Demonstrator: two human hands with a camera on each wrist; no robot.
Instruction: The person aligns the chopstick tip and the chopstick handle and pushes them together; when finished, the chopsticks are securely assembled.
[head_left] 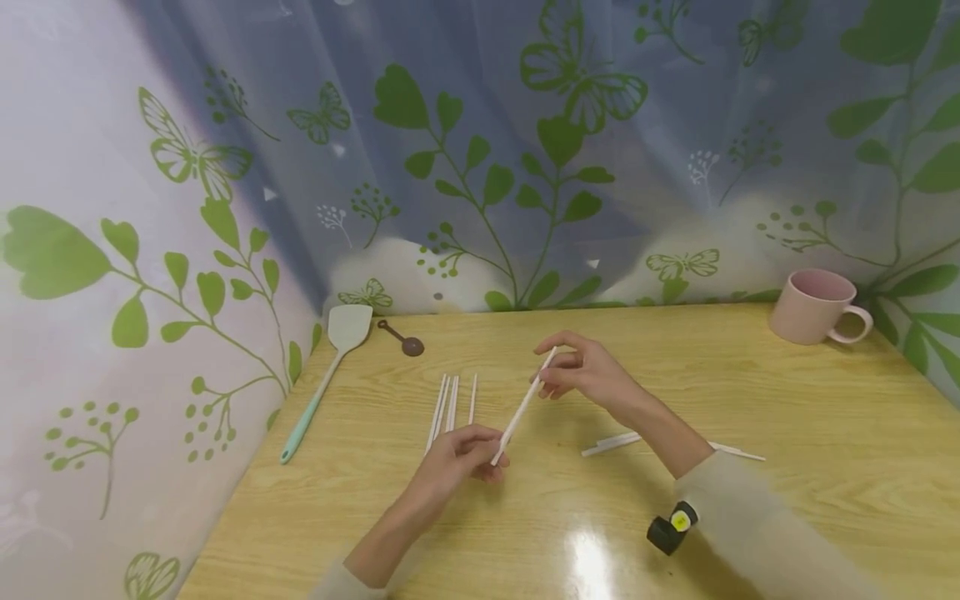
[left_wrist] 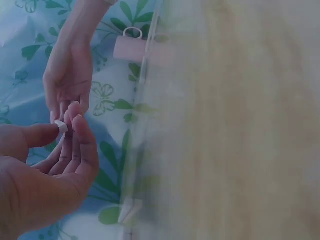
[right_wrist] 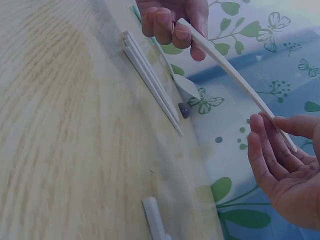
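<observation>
In the head view, a white chopstick [head_left: 522,408] is held tilted above the table between both hands. My left hand [head_left: 459,457] pinches its lower end, and my right hand [head_left: 588,377] pinches it near the upper end. The right wrist view shows the chopstick [right_wrist: 235,75] stretching from one hand to the other. Several white chopsticks [head_left: 452,402] lie side by side just beyond the left hand, which hides their near ends. More white chopsticks [head_left: 615,442] lie under the right forearm, partly covered by it.
A spatula [head_left: 348,327] with a green handle lies at the left, beside a small brown spoon [head_left: 412,345]. The pink mug [head_left: 812,308] stands at the back right. A black object with a yellow label [head_left: 672,528] is by the right sleeve. A patterned curtain [head_left: 480,167] borders the table.
</observation>
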